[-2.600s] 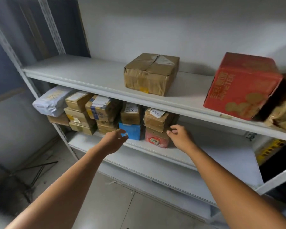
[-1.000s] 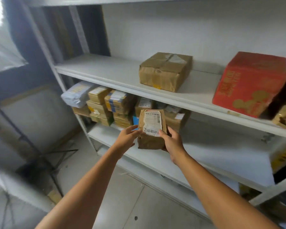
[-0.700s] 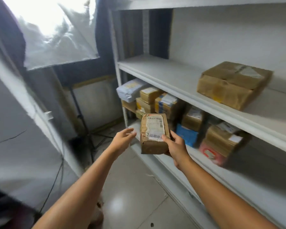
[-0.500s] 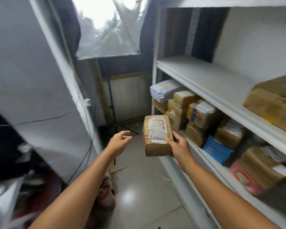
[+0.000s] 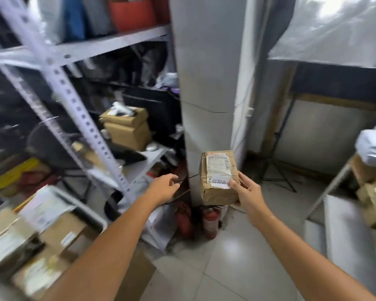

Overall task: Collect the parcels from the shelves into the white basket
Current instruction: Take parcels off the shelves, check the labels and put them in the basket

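My right hand [image 5: 246, 192] grips a brown taped parcel [image 5: 217, 168] with a white shipping label, held upright in mid-air in front of a grey pillar. Its thumb lies across the label and the fingers wrap the right side. My left hand [image 5: 164, 187] hangs free to the left of the parcel, fingers loosely curled, holding nothing. At the lower left a white basket [image 5: 86, 210] holds several brown parcels [image 5: 62, 232]. At the far right edge the parcel shelf [image 5: 343, 170] shows a white bag parcel [image 5: 372, 148] and brown boxes.
A grey pillar [image 5: 206, 83] stands straight ahead, with red fire extinguishers [image 5: 210, 222] at its foot. A perforated metal rack [image 5: 74, 101] on the left carries cardboard boxes [image 5: 128, 129] and clutter. A black tripod stand [image 5: 276, 168] stands behind on the tiled floor.
I have turned left away from the parcel shelf, which has slid to the right edge. The parcel stays in my right hand; my left hand let go of it. The basket has come into view.
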A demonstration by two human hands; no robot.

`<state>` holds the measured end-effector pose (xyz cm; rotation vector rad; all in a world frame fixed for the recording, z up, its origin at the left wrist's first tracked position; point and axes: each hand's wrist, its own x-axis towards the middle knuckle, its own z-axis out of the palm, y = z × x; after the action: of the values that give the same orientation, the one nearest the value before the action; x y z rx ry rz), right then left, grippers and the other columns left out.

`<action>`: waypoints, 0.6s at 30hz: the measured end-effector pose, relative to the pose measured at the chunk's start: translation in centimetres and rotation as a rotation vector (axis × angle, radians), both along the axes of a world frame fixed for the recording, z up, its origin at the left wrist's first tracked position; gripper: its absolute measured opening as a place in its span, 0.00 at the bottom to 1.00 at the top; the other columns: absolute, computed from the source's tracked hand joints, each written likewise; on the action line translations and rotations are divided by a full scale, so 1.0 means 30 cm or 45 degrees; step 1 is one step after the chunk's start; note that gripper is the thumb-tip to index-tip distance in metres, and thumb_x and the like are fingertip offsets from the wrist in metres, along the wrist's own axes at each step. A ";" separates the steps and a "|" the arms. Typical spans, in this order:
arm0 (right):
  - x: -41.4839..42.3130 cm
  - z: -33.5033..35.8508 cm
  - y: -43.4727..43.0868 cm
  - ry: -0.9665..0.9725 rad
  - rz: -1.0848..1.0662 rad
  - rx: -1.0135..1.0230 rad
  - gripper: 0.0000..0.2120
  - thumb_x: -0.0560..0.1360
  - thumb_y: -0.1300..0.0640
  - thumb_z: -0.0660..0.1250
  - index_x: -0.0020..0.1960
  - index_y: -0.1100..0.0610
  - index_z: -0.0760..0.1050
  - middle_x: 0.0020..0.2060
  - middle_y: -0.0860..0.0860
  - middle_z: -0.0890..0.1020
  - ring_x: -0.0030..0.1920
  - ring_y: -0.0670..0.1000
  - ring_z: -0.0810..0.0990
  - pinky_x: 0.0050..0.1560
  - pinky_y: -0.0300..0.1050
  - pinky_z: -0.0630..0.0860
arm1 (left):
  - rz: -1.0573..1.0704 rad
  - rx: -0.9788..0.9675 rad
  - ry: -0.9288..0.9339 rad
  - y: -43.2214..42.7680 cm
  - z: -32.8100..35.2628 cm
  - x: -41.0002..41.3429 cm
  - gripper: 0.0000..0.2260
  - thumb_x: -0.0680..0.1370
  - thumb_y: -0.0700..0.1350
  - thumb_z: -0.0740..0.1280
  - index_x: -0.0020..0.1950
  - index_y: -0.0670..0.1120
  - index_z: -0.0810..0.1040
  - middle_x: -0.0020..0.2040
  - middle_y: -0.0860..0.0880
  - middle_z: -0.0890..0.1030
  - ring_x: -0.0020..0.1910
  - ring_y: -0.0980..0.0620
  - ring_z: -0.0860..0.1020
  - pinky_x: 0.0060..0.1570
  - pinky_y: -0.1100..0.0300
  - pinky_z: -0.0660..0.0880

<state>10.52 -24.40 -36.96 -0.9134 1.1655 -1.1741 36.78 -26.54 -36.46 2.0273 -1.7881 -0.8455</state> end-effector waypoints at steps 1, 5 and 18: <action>0.045 -0.006 0.010 0.001 0.070 0.012 0.19 0.77 0.61 0.67 0.64 0.45 0.74 0.49 0.43 0.85 0.47 0.46 0.84 0.43 0.46 0.79 | 0.051 0.014 -0.012 0.059 -0.004 0.051 0.17 0.79 0.49 0.64 0.68 0.48 0.73 0.60 0.47 0.79 0.56 0.49 0.77 0.54 0.61 0.71; 0.274 -0.027 0.069 -0.003 0.361 0.052 0.14 0.78 0.59 0.66 0.54 0.40 0.80 0.49 0.43 0.85 0.47 0.47 0.85 0.38 0.43 0.80 | 0.255 0.106 -0.076 0.295 -0.031 0.284 0.18 0.80 0.50 0.62 0.70 0.50 0.70 0.64 0.48 0.76 0.56 0.47 0.76 0.50 0.59 0.72; 1.180 -0.145 0.205 0.167 0.935 0.083 0.12 0.77 0.58 0.69 0.53 0.40 0.80 0.50 0.44 0.85 0.49 0.48 0.84 0.45 0.48 0.81 | 0.859 0.206 -0.034 0.799 -0.205 1.099 0.20 0.80 0.52 0.61 0.70 0.50 0.70 0.65 0.47 0.76 0.60 0.48 0.76 0.56 0.56 0.74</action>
<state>45.91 -18.25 -41.30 -1.2389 0.8409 -0.4832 69.75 -2.58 -42.61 2.5099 -0.9371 -0.7547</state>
